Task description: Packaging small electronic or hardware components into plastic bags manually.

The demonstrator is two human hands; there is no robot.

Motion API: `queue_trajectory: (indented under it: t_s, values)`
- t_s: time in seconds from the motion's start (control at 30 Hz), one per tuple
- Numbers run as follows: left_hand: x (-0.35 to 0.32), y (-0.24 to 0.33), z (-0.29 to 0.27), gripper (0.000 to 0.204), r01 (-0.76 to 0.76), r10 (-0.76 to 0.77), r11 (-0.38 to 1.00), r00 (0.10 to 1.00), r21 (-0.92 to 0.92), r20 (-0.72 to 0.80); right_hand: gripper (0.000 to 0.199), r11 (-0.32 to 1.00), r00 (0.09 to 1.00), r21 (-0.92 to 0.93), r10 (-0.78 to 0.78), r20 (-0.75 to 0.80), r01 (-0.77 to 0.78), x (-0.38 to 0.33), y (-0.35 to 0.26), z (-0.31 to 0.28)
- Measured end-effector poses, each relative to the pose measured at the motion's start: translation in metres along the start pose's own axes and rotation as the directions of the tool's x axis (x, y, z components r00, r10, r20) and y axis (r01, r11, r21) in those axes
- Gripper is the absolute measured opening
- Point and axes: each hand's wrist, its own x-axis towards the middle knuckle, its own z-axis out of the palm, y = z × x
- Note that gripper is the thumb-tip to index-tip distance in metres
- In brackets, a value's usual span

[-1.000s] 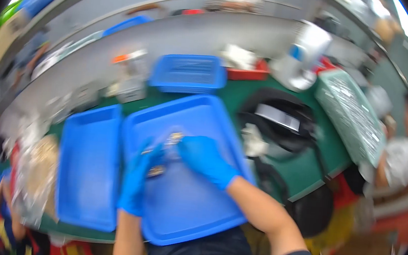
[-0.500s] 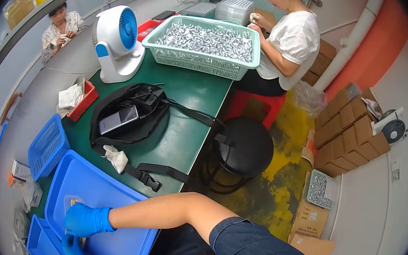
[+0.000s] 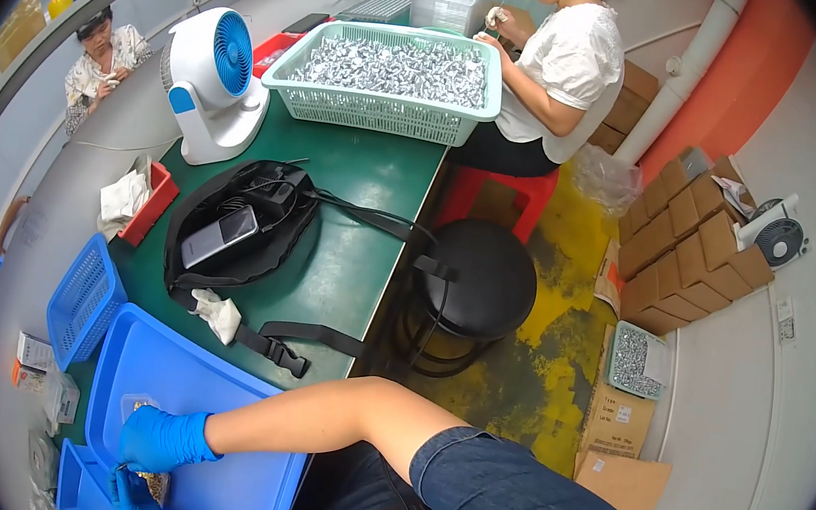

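Pinching small brownish bits lower left: gloved right hand (image 3: pixel 161 438) and left hand (image 3: pixel 131 497) half-curled over blue plastic tray (image 3: pixel 231 487), keeping low, grip unclear.

Blue-gloved right hand (image 3: pixel 161 438); blue plastic tray (image 3: pixel 231 482); green tabletop (image 3: pixel 357 219); black fabric bag (image 3: pixel 240 226); mint mesh basket (image 3: pixel 384 111).

- We wear blue rubber gloves on our right hand (image 3: pixel 161 438) and left hand (image 3: pixel 127 497).
- Our forearm is bare, without a sleeve.
- We wear dark blue denim shorts (image 3: pixel 520 505) with stitched seams.
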Motion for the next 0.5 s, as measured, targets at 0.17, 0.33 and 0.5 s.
queue_trajectory:
  t_s: [0.17,0.33,0.5]
  values:
    - [-0.024,0.026,0.072,0.029,0.155,-0.171,0.984,0.962,-0.09,-0.212,0.023,1.0,1.0,-0.021,0.006,0.025,-0.006,0.0,0.002,0.001]
    - [-0.024,0.036,0.093,0.019,0.167,-0.184,0.981,0.96,-0.096,-0.209,0.024,0.998,1.0,0.064,-0.028,-0.009,0.029,0.0,-0.004,-0.002]
    - [-0.026,0.037,0.093,0.02,0.12,-0.146,0.985,0.963,-0.122,-0.227,0.024,0.997,0.999,0.073,-0.033,-0.015,0.034,0.0,-0.004,-0.001]
